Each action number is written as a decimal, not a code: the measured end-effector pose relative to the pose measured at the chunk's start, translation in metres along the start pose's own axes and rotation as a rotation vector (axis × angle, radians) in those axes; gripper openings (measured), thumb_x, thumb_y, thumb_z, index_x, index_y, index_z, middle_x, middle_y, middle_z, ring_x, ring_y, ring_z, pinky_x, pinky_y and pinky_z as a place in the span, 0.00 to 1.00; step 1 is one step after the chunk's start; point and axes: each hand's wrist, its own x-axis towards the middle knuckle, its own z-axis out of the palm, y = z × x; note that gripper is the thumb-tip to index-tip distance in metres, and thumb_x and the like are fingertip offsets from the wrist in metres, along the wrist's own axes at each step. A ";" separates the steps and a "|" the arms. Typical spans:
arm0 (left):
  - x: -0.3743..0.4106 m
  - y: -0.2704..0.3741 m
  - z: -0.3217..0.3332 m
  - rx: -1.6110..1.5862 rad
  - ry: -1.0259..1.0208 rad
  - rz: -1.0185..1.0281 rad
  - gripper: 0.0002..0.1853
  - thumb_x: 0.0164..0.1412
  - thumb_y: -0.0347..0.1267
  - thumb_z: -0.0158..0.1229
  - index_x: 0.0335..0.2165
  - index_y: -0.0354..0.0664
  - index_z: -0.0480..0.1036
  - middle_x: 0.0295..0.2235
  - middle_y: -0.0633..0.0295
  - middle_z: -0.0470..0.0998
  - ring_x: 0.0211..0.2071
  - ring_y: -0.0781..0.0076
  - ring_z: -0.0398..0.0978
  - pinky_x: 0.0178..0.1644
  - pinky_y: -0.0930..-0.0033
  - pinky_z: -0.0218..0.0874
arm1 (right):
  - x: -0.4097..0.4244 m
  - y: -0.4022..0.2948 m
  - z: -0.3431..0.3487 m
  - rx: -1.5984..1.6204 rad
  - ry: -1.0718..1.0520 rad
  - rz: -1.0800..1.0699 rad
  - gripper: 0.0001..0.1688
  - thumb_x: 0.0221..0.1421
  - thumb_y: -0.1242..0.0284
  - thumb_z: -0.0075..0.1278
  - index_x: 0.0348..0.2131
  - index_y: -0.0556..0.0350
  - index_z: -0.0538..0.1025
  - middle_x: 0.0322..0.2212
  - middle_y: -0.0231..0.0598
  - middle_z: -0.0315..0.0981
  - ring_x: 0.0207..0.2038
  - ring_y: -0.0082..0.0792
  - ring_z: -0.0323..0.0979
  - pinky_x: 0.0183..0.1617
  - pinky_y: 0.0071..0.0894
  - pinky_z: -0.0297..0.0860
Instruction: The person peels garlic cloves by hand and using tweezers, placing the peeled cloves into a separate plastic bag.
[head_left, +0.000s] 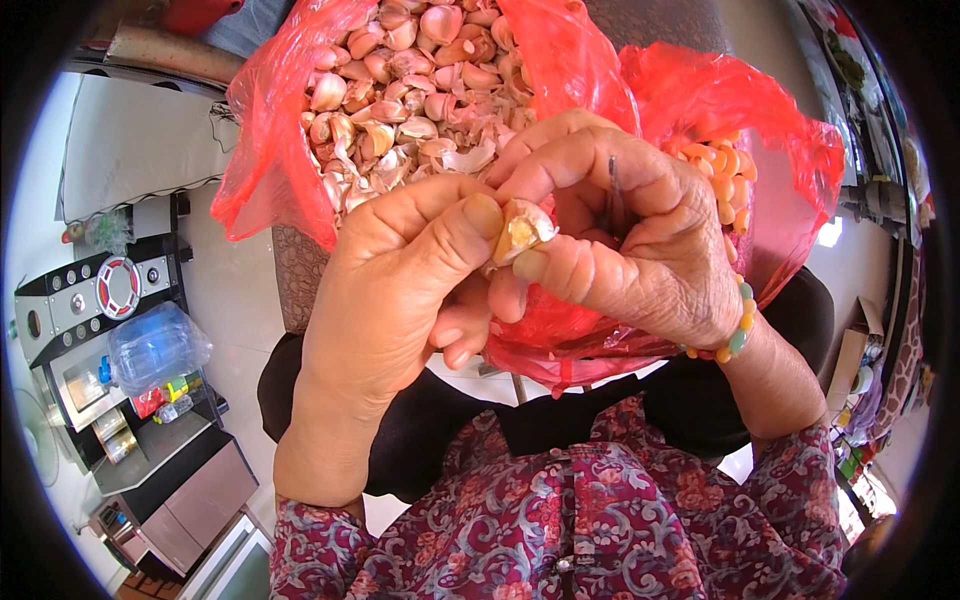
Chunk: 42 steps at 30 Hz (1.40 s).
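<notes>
Between both hands is a garlic clove (517, 234) with part of its papery skin opened, showing pale yellow flesh. My left hand (420, 262) pinches it between thumb and fingers from the left. My right hand (622, 225) has its thumb at the clove's lower right edge and its fingertips by the top; a thin dark object (615, 184), not clear in kind, shows within its curled fingers. Beyond the hands, unpeeled garlic cloves (420, 82) and loose skins fill a red plastic bag (270, 165). Peeled cloves (724, 176) lie in another red plastic bag (795, 142) at the right.
The bags rest on a brown textured surface (296, 277) above my lap. At the left, on the far side of the tiled floor, stand a cabinet (199, 502) and a large blue water bottle (154, 349) in clear plastic. A cardboard box (851, 360) is at the right.
</notes>
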 end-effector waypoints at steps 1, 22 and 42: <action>-0.001 0.000 -0.001 0.077 0.028 0.031 0.13 0.60 0.36 0.50 0.32 0.34 0.70 0.19 0.60 0.71 0.10 0.86 0.57 0.11 0.83 0.50 | -0.001 -0.001 0.001 0.075 -0.004 0.042 0.13 0.49 0.79 0.53 0.37 0.62 0.70 0.38 0.40 0.67 0.35 0.22 0.69 0.38 0.19 0.67; -0.001 0.000 0.003 0.579 0.217 0.397 0.04 0.53 0.24 0.57 0.29 0.34 0.74 0.21 0.65 0.74 0.16 0.88 0.64 0.19 0.86 0.54 | 0.003 0.005 0.004 -0.705 0.226 -0.257 0.09 0.43 0.82 0.55 0.29 0.55 0.74 0.17 0.21 0.67 0.16 0.09 0.56 0.18 0.12 0.54; 0.003 0.001 0.001 0.197 0.224 0.304 0.04 0.54 0.23 0.47 0.26 0.33 0.68 0.19 0.64 0.69 0.12 0.87 0.56 0.14 0.85 0.48 | 0.002 0.000 0.002 0.160 0.134 0.166 0.13 0.48 0.74 0.55 0.36 0.57 0.71 0.30 0.27 0.72 0.30 0.12 0.65 0.29 0.11 0.61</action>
